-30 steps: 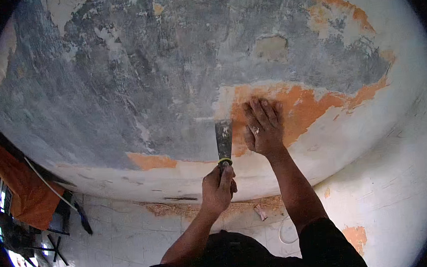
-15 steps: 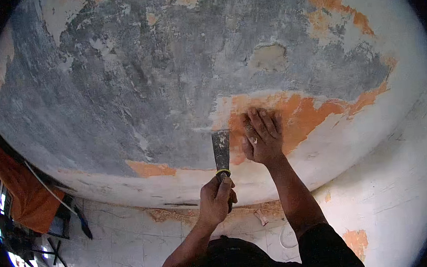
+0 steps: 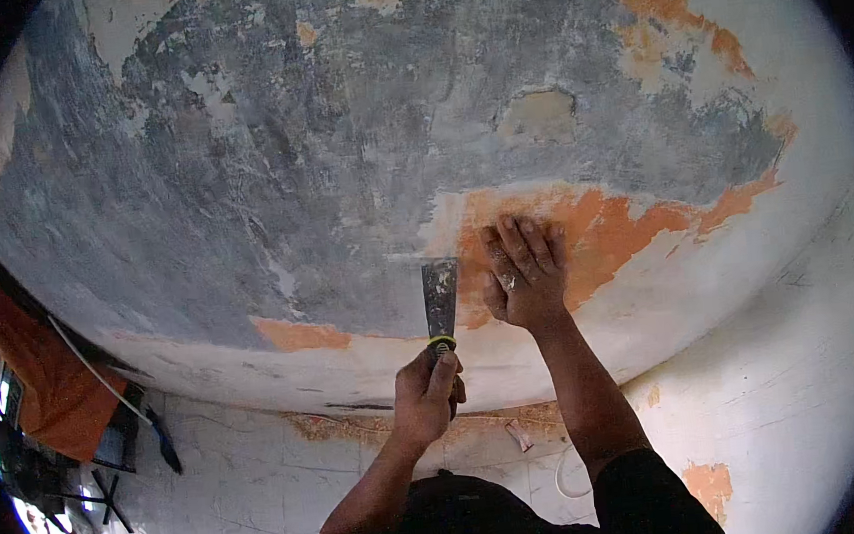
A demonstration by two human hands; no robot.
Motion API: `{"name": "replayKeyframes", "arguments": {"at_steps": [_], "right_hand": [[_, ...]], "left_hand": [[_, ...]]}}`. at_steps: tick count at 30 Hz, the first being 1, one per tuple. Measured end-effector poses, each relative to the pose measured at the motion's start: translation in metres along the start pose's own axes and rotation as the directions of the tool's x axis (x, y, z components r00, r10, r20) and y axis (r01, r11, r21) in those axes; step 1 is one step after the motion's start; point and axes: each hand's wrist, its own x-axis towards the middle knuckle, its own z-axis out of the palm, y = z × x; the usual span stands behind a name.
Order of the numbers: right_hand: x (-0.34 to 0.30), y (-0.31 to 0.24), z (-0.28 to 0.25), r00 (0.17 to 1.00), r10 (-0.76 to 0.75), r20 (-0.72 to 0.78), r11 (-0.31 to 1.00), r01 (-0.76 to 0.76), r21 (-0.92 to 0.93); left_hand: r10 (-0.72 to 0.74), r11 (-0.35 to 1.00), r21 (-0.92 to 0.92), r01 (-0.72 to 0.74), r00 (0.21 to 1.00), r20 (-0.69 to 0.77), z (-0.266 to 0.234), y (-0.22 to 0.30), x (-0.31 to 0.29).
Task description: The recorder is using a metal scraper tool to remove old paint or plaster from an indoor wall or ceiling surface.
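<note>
My left hand [image 3: 426, 393] is wrapped round the dark handle of a putty knife [image 3: 440, 301], thumb along the handle near a yellow ring. The knife points up, and its wide, speckled blade end lies at the lower edge of the grey area on the wall [image 3: 320, 175]. To the right of the blade, my right hand [image 3: 526, 274] lies flat with fingers stretched on an orange bare patch [image 3: 605, 233] of that wall. White flecks show on this hand. It holds nothing.
Pale paint [image 3: 710, 295] borders the grey and orange areas. A filled light patch [image 3: 541, 115] sits above my right hand. At the lower left are an orange cloth [image 3: 45, 377], a long-handled brush-like tool [image 3: 165, 443] and a dark stand [image 3: 110, 503]. Light marble-patterned tiles [image 3: 233, 473] run below.
My left hand and the putty knife have shifted very slightly up and left. My right hand stays flat in the same place on the orange patch.
</note>
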Motion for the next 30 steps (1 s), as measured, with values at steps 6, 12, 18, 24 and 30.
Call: {"name": "replayKeyframes", "arguments": {"at_steps": [6,12,18,24,30], "right_hand": [[0.0,0.003,0.002,1.0,0.009,0.0,1.0,-0.009,-0.028],[0.001,0.001,0.004,0.998,0.015,-0.055,0.999,-0.016,-0.035],[-0.001,0.003,0.004,1.0,-0.016,-0.019,0.999,0.015,-0.052],[-0.002,0.003,0.007,0.999,-0.008,-0.037,1.0,0.007,-0.027],[0.001,0.002,0.004,0.999,-0.012,-0.051,0.999,0.009,-0.048]], "left_hand": [[0.012,0.999,-0.041,-0.011,1.0,0.019,-0.002,-0.012,0.003],[0.083,0.993,-0.081,-0.082,0.996,0.019,-0.004,-0.007,0.013],[0.093,0.995,-0.047,-0.091,0.995,0.031,-0.005,0.003,0.017],[-0.003,0.998,-0.057,0.005,1.0,0.026,-0.006,-0.01,0.011],[0.014,0.995,-0.104,-0.011,1.0,0.024,-0.005,-0.007,0.004]]}}
